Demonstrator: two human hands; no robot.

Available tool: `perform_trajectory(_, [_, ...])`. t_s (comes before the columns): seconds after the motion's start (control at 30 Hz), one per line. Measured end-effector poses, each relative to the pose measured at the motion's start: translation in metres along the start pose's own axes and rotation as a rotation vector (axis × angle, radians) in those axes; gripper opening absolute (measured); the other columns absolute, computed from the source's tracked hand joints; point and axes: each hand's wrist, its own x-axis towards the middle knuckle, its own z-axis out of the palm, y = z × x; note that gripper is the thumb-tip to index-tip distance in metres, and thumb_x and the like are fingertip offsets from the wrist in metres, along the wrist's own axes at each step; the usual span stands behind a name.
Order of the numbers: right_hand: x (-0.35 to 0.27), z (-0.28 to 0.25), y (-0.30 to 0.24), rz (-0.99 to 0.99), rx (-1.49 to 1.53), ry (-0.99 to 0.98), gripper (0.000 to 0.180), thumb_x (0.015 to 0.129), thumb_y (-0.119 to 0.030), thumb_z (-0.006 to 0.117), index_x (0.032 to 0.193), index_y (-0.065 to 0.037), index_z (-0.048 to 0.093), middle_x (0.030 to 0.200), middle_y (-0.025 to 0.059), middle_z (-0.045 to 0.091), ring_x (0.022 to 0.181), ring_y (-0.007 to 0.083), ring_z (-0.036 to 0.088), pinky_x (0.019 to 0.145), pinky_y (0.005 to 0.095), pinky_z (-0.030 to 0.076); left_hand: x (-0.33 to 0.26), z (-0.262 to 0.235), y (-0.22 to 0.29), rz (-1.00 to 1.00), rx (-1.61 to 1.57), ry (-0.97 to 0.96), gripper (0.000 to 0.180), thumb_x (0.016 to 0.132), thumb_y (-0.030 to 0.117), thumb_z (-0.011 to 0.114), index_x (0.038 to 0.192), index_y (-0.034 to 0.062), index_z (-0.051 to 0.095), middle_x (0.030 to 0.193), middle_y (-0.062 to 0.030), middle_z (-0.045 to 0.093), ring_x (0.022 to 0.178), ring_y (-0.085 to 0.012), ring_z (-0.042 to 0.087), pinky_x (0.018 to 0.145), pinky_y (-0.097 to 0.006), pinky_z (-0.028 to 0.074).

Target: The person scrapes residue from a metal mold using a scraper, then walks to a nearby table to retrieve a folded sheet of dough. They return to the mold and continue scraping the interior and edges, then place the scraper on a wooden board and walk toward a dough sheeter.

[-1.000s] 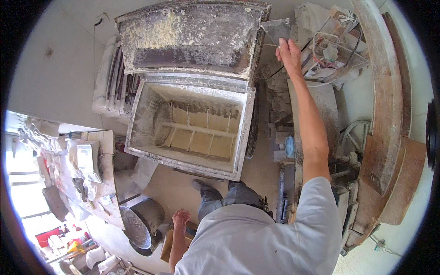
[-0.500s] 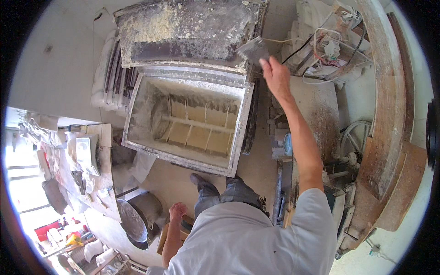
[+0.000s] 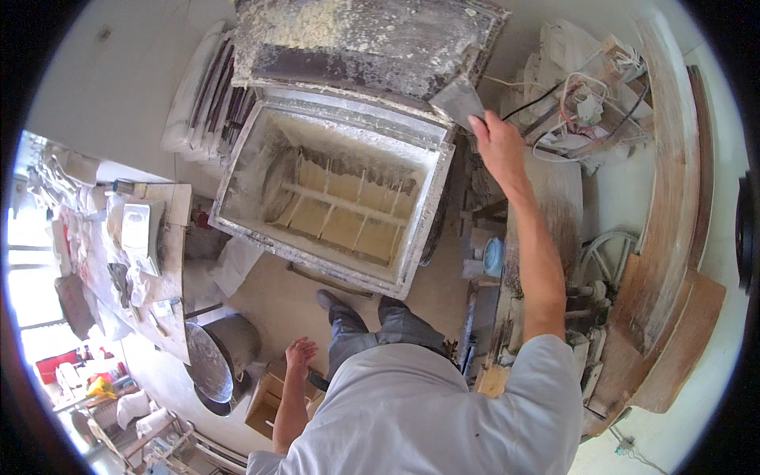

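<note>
Clearly, the 2 hands do different things: the right hand (image 3: 500, 146) holds a flat grey scraper (image 3: 459, 101) by its near end, fingers closed around it, with the blade pointing far and left. The scraper overlaps the right near corner of a raised lid (image 3: 356, 59) crusted with pale residue; whether they touch, I cannot tell. Just nearer lies an open metal trough (image 3: 317, 264), with a pale rod (image 3: 340, 203) and thin crossbars over a yellowish layer inside.

The left hand (image 3: 300, 354) hangs near and left, fingers loosely spread, above and beside a wooden box (image 3: 265, 402). Farther left are a dark pot (image 3: 241, 342) and a desk (image 3: 172, 285) carrying a metal tray (image 3: 139, 228). On the right, a wooden board (image 3: 669, 182) stands well apart from the scraper.
</note>
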Motion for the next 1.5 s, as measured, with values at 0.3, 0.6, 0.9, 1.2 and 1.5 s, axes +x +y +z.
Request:
perform_trajectory(0.3, [-0.021, -0.016, 0.007, 0.1, -0.281, -0.174, 0.036, 0.105, -0.038, 0.059, 0.094, -0.004, 0.063, 0.081, 0.0215, 0.069, 0.082, 0.0452, 0.068, 0.069, 0.0588, 0.052, 0.027, -0.028, -0.047, -0.027, -0.116, -0.055, 0.035, 0.104, 0.024, 0.06, 0.132, 0.0033, 0.06, 0.103, -0.0185, 0.075, 0.079, -0.0291, 0.076, 0.063, -0.039, 0.063])
perform_trajectory(0.6, [0.001, 0.006, -0.014, 0.189, -0.353, -0.219, 0.041, 0.104, -0.042, 0.058, 0.098, -0.002, 0.067, 0.093, 0.0242, 0.071, 0.093, 0.0493, 0.067, 0.076, 0.0604, 0.051, 0.046, -0.031, -0.038, -0.002, -0.119, -0.056, 0.037, 0.106, 0.022, 0.057, 0.136, 0.0009, 0.058, 0.107, -0.0212, 0.075, 0.086, -0.0312, 0.077, 0.067, -0.04, 0.064])
perform_trajectory(0.9, [0.054, 0.059, -0.087, 0.153, -0.351, -0.284, 0.042, 0.104, -0.041, 0.057, 0.108, -0.002, 0.071, 0.1, 0.0245, 0.073, 0.097, 0.0473, 0.068, 0.082, 0.0586, 0.053, 0.069, -0.06, -0.026, -0.031, -0.172, -0.084, 0.039, 0.103, 0.019, 0.054, 0.137, -0.0008, 0.058, 0.109, -0.0205, 0.075, 0.088, -0.0316, 0.077, 0.071, -0.041, 0.063])
perform_trajectory(1.2, [0.122, 0.151, -0.205, 0.106, -0.324, -0.28, 0.04, 0.103, -0.041, 0.059, 0.105, -0.003, 0.072, 0.098, 0.0238, 0.073, 0.095, 0.0475, 0.069, 0.081, 0.0592, 0.053, 0.098, -0.139, 0.064, 0.082, -0.284, 0.126, 0.026, 0.101, 0.014, 0.054, 0.115, -0.0024, 0.068, 0.091, -0.0159, 0.074, 0.077, -0.0268, 0.073, 0.067, -0.037, 0.06])
perform_trajectory(1.5, [0.175, 0.233, -0.318, 0.112, -0.297, -0.232, 0.04, 0.102, -0.04, 0.063, 0.101, -0.002, 0.072, 0.094, 0.0248, 0.074, 0.09, 0.0464, 0.072, 0.079, 0.0582, 0.057, 0.184, 0.016, 0.584, 0.895, -0.206, -0.35, 0.039, 0.108, 0.031, 0.055, 0.118, -0.0043, 0.069, 0.109, -0.0133, 0.074, 0.103, -0.023, 0.072, 0.093, -0.036, 0.057])
